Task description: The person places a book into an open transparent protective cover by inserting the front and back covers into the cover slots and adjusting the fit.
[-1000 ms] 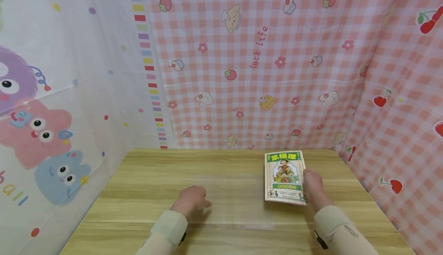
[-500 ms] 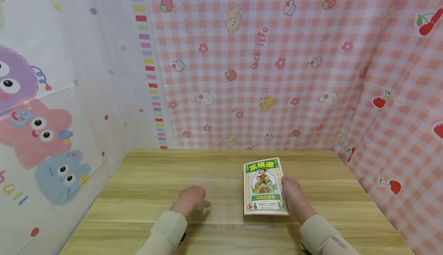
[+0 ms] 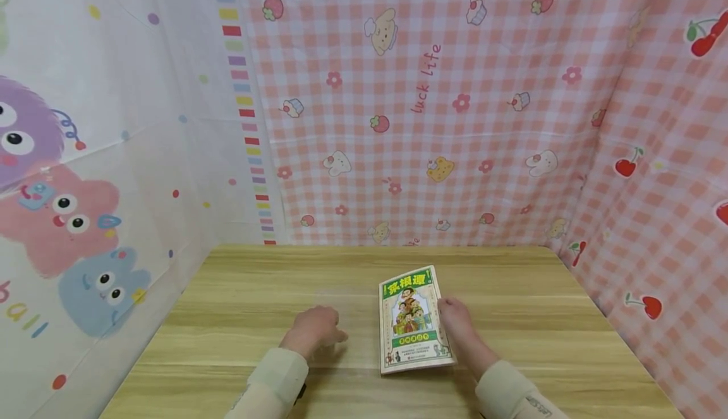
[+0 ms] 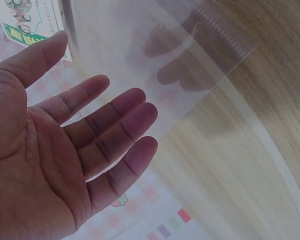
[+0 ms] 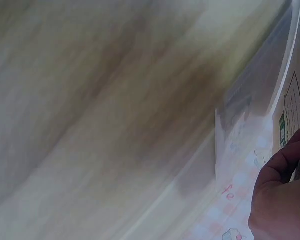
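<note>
My right hand [image 3: 462, 330] grips a paperback book [image 3: 411, 321] by its right edge, front cover up. The cover is cream and green, with cartoon figures and yellow characters. In the right wrist view, fingers press the back cover [image 5: 292, 107] from beneath. A clear plastic sleeve [image 4: 205, 60] with a row of small marks along one edge lies on the table; the book overlaps it in the head view. My left hand [image 3: 315, 330] is at the sleeve's left, its fingers loosely spread and holding nothing, as its palm [image 4: 40, 155] shows in the left wrist view.
The wood-grain table [image 3: 227, 318] ends at a back edge against a pink checked cloth [image 3: 421, 122]. A white cloth with cartoon characters [image 3: 85, 217] hangs at the left, and a checked cloth with cherries [image 3: 671, 217] hangs along the right.
My right hand has carried the book leftward and nearer to me, over the middle of the table, and the book has tilted slightly. The left hand has stayed in place.
</note>
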`<state>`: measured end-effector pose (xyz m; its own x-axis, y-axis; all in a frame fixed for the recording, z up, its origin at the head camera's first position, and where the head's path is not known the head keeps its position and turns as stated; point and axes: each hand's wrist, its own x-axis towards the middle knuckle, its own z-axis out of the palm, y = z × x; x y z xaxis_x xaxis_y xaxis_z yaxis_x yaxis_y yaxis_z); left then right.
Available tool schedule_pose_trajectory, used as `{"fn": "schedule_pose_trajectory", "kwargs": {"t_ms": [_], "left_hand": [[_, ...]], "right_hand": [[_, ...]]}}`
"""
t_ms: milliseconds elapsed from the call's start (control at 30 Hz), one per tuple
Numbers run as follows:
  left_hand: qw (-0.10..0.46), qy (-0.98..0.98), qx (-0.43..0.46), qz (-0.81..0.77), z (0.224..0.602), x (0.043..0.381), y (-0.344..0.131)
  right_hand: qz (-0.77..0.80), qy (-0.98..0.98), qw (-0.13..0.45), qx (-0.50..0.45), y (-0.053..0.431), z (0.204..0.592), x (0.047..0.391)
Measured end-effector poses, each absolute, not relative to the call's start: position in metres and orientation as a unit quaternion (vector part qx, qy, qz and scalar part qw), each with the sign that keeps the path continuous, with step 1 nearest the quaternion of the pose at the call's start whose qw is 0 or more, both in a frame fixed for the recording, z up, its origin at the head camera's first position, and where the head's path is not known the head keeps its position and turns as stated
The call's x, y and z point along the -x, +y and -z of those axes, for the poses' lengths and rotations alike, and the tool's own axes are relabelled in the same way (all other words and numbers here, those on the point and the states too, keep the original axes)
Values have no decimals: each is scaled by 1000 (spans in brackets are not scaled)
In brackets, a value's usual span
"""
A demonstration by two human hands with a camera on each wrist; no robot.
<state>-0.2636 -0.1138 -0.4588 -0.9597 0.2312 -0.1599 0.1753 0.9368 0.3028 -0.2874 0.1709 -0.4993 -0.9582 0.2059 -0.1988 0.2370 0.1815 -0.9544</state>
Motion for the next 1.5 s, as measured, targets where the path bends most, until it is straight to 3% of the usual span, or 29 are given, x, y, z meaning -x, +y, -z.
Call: {"fn": "schedule_pose_trajectory", "kwargs": {"t_ms": [900,1233,1500], "left_hand": [[95,981,-96,-142,458,262,-110],[96,981,-96,-142,458,261,-111],[101,979,-94,-151,460,261,-113]], "right_hand": [[600,787,17,-140,163,510,284],[362,930,5,-64,170,506,270],[345,936,11,-64,171,509,272]]}}
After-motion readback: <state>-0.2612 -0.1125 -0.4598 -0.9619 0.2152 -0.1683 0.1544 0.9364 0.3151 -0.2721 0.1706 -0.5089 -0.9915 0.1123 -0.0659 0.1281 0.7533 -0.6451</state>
